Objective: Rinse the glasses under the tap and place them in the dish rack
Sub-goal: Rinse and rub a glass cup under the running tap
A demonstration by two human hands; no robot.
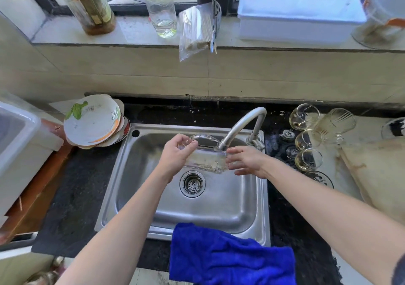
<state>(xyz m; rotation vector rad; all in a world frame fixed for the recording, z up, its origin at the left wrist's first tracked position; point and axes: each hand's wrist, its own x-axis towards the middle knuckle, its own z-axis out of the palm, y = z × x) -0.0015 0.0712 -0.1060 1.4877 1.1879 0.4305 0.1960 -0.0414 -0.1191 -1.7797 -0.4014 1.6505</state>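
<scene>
A clear drinking glass (206, 156) is held on its side over the steel sink (245, 210), right beneath the spout of the curved tap (242, 124). My left hand (177, 154) grips the glass near its rim. My right hand (246, 162) touches its base end with fingers spread and fairly straight. Several other glasses stand on the counter at the right: a stemmed glass (303, 116), a ribbed tumbler (335, 123) lying tilted, and small goblets (308, 159). No dish rack is clearly visible.
A stack of plates and bowls (94, 122) leans at the sink's left. A blue cloth (230, 258) hangs over the sink's front edge. A white bin (19, 140) sits far left, a cutting board (377, 173) far right. Bottles and a white box (300, 15) line the windowsill.
</scene>
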